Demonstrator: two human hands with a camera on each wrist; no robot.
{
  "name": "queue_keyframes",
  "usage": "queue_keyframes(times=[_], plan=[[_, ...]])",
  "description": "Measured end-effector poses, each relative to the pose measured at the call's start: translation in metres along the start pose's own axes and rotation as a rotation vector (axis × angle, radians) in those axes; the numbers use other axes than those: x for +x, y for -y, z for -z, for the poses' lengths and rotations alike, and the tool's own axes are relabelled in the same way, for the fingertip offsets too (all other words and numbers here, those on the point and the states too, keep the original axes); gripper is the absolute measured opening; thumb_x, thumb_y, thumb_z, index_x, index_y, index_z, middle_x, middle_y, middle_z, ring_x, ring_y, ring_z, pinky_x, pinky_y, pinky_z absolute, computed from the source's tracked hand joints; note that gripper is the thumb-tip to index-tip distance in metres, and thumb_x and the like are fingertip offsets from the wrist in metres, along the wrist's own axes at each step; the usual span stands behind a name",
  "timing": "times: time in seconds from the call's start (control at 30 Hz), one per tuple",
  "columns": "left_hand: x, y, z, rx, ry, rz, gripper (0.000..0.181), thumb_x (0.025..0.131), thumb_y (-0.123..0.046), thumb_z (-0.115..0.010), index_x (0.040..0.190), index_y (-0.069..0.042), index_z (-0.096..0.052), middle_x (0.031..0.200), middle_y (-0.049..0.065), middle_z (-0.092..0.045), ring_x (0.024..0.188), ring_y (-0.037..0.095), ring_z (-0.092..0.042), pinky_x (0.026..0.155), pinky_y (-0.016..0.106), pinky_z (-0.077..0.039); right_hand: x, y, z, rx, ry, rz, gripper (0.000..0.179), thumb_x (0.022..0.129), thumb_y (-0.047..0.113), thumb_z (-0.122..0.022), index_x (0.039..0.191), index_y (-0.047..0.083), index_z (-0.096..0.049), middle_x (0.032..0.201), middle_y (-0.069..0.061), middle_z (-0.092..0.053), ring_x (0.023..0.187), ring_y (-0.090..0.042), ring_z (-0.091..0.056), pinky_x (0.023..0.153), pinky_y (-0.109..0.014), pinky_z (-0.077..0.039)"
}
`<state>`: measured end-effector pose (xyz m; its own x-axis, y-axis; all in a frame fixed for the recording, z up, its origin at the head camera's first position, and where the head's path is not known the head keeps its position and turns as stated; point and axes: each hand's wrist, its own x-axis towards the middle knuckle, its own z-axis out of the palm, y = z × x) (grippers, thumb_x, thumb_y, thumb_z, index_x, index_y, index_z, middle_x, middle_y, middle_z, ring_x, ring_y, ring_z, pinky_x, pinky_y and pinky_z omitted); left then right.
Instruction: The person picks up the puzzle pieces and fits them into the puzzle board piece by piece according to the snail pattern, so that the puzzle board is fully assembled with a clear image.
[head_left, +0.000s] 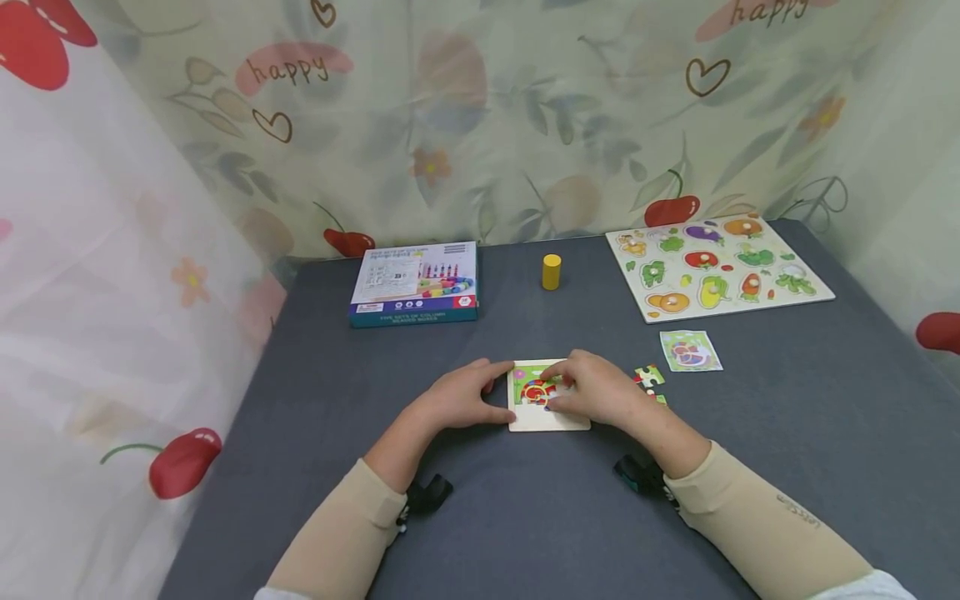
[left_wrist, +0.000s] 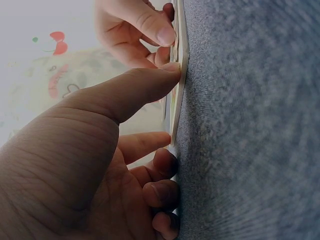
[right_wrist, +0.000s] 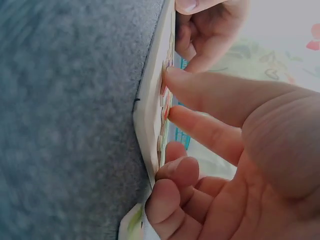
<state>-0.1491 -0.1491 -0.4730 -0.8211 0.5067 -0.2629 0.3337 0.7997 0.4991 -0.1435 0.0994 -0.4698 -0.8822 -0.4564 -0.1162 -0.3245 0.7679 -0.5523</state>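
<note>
Gray tabletop (head_left: 517, 517) underneath. Left hand (head_left: 467, 396), clasping nothing, rested thumb and forefinger against the jigsaw tray's (head_left: 536, 421) left edge. Right hand (head_left: 600, 390), over tray, pinched a jigsaw piece (head_left: 551, 388). Loose pieces (head_left: 649, 377) lay right of tray.

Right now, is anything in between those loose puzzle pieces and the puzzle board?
Yes, the right hand. In the head view it lies between the loose puzzle pieces and the puzzle board, reaching over the board's right edge. Nothing else visible stands there.
</note>
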Motion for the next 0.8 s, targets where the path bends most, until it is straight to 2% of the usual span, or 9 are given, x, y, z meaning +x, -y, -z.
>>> queue_keyframes(times=[0.13,0.27,0.5,0.8], plan=[[0.0014,0.0007,0.0000,0.007,0.000,0.002,0.084,0.086,-0.052,-0.080,0.157,-0.023,-0.045,0.097,0.001,-0.051,0.083,0.017,-0.050,0.066,0.032,-0.035,-0.0016,-0.0001,-0.0025,-0.093,-0.040,0.001,0.037,0.087,0.026,-0.084,0.123,0.020,-0.078,0.087,-0.002,-0.051,0.069,-0.017,-0.045,0.061,-0.033,-0.040],[0.0019,0.0008,0.0000,0.014,-0.007,0.001,0.084,0.086,-0.051,-0.080,0.157,-0.023,-0.046,0.096,0.002,-0.051,0.081,0.018,-0.049,0.065,0.032,-0.034,-0.0033,-0.0005,-0.0039,-0.203,-0.076,0.054,0.034,0.089,0.029,-0.083,0.122,0.022,-0.078,0.089,-0.001,-0.049,0.066,-0.016,-0.043,0.057,-0.032,-0.039],[0.0011,-0.0004,-0.0007,0.019,-0.003,0.001,0.083,0.087,-0.051,-0.079,0.157,-0.023,-0.045,0.097,0.002,-0.051,0.081,0.017,-0.049,0.065,0.032,-0.034,-0.0047,-0.0008,-0.0010,-0.166,-0.061,0.098,0.035,0.091,0.026,-0.081,0.124,0.017,-0.077,0.087,-0.001,-0.051,0.066,-0.015,-0.043,0.058,-0.031,-0.039],[0.0010,0.0000,-0.0019,0.006,0.003,-0.008,0.084,0.087,-0.051,-0.079,0.157,-0.023,-0.044,0.096,0.002,-0.050,0.083,0.017,-0.050,0.065,0.032,-0.035,-0.0042,-0.0012,-0.0013,-0.202,-0.064,0.117,0.036,0.089,0.028,-0.082,0.123,0.017,-0.077,0.089,-0.001,-0.053,0.067,-0.013,-0.045,0.059,-0.031,-0.040]])
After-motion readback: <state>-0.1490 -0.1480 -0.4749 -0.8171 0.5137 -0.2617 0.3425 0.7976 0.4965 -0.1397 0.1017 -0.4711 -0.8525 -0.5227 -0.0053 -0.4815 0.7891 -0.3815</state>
